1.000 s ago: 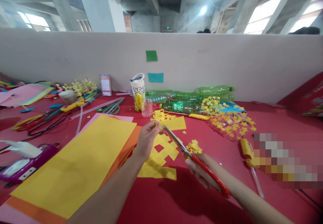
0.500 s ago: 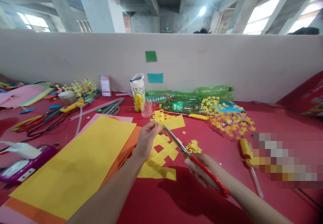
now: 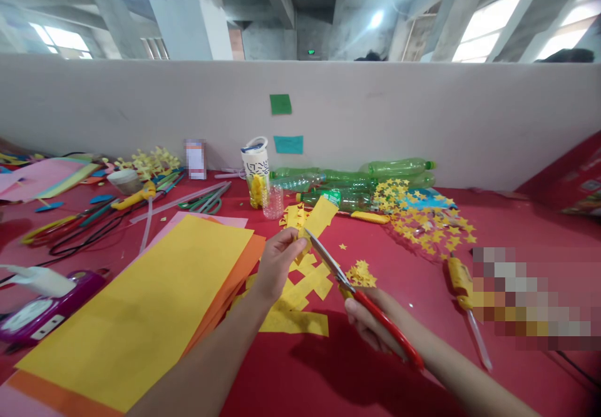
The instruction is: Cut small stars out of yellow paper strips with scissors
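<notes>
My left hand (image 3: 280,260) pinches a strip of yellow paper (image 3: 321,216) between thumb and fingers; the strip slants up and away to the right. In my right hand (image 3: 370,320) are scissors (image 3: 387,324) with red handles, their blade tips right at the paper beside my left thumb. The blades look nearly closed. Under my hands lie several yellow paper scraps (image 3: 300,324) on the red tabletop. A small heap of yellow paper stars (image 3: 361,274) sits just beyond my right hand.
Yellow sheets (image 3: 154,298) over orange ones lie at left, beside a purple power strip (image 3: 40,317). Green bottles (image 3: 399,167), a white tumbler (image 3: 256,160) and a larger spread of stars (image 3: 422,223) stand or lie toward the partition. A yellow glue gun (image 3: 460,282) is at right.
The yellow strip in my left hand now sticks up and tilts to the right, where a yellow piece lay flatter before. My left hand has shifted slightly right; the scissors hardly moved.
</notes>
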A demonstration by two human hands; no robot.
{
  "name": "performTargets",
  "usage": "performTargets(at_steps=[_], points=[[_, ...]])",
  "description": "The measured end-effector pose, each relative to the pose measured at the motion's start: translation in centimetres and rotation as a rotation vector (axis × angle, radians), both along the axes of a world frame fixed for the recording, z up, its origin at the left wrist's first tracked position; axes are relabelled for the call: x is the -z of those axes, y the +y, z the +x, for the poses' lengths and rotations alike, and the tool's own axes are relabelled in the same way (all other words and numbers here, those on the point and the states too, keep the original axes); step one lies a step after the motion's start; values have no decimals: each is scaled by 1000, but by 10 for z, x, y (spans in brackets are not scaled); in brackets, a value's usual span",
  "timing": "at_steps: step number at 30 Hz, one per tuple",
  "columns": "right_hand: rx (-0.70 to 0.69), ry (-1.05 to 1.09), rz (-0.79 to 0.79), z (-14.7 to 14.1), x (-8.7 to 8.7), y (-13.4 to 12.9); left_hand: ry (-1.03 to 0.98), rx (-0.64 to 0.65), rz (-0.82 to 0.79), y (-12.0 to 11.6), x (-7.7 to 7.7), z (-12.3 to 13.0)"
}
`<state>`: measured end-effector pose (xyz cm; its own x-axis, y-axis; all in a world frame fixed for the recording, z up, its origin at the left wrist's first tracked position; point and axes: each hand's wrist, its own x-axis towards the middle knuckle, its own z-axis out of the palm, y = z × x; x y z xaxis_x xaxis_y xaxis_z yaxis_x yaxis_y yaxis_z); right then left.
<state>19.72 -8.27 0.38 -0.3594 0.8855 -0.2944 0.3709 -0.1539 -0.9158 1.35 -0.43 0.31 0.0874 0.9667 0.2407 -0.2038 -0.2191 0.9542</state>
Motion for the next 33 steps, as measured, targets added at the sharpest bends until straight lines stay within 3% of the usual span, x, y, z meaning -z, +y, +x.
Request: performTargets(at_steps=[28, 33], points=[[70, -65, 21, -5, -6, 2, -40, 67, 10, 3, 1, -4], [68, -35, -3, -2, -3, 2, -141, 37, -17, 6, -1, -7]])
